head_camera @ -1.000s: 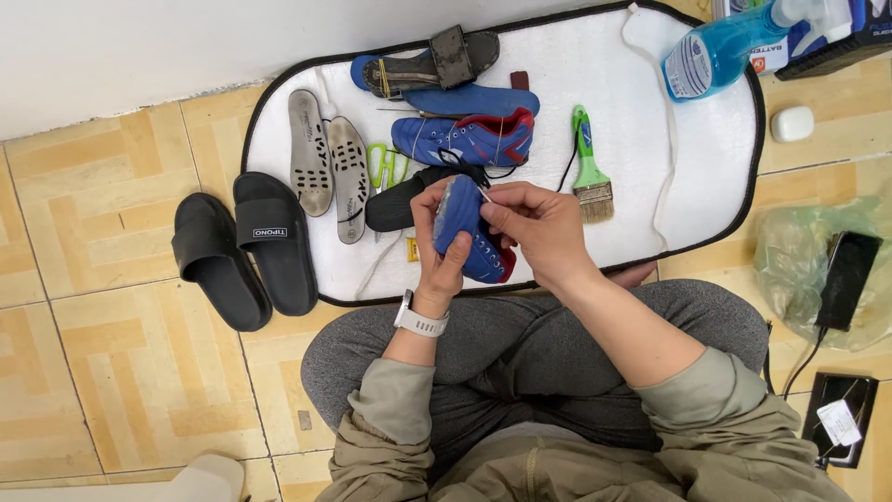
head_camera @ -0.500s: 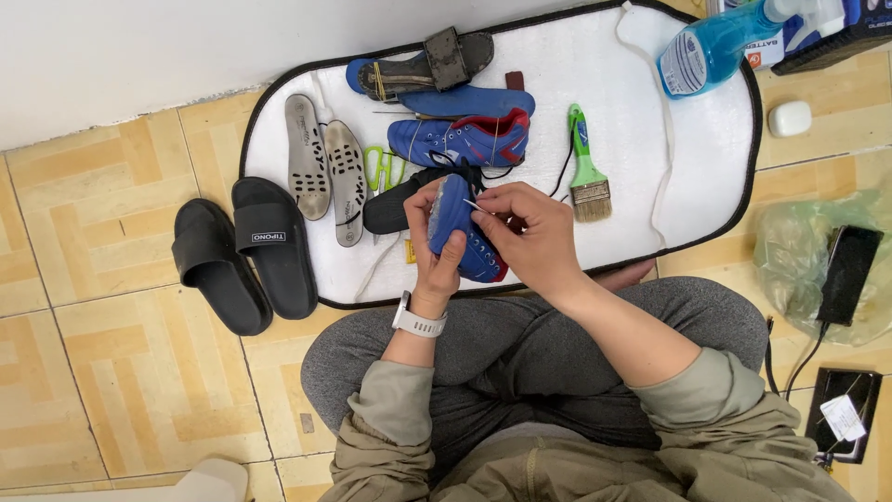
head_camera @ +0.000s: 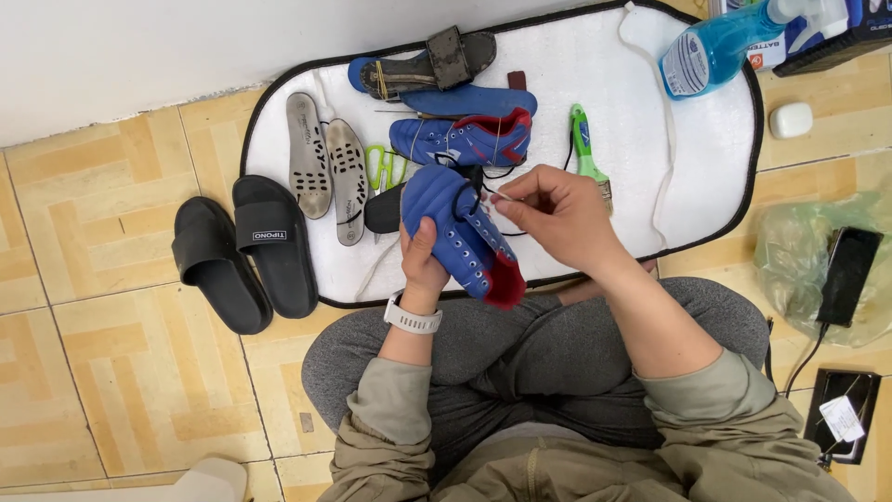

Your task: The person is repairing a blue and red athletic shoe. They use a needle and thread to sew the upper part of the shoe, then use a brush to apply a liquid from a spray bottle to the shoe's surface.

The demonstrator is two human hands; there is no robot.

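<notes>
I sit cross-legged on a tiled floor. My left hand [head_camera: 423, 265], with a white watch on the wrist, grips a blue shoe upper with red lining [head_camera: 462, 232] from below. My right hand [head_camera: 555, 216] pinches the end of a black shoelace [head_camera: 483, 195] at the upper's eyelets. A second blue and red shoe [head_camera: 469, 139] lies on the white mat [head_camera: 669, 204] just beyond my hands. A black sole piece [head_camera: 383, 209] pokes out from under the held upper.
On the mat lie two grey insoles [head_camera: 327, 163], green scissors [head_camera: 383, 167], a green-handled brush [head_camera: 587, 153], a blue insole [head_camera: 474, 99] and a worn sandal [head_camera: 429, 63]. Black slides [head_camera: 246, 246] sit left. A blue spray bottle [head_camera: 720, 46], a white case [head_camera: 791, 120] and a phone [head_camera: 847, 274] are at the right.
My hands and the blue upper have shifted slightly. My right hand has pulled back from the eyelets and now pinches the lace end to the right of the upper.
</notes>
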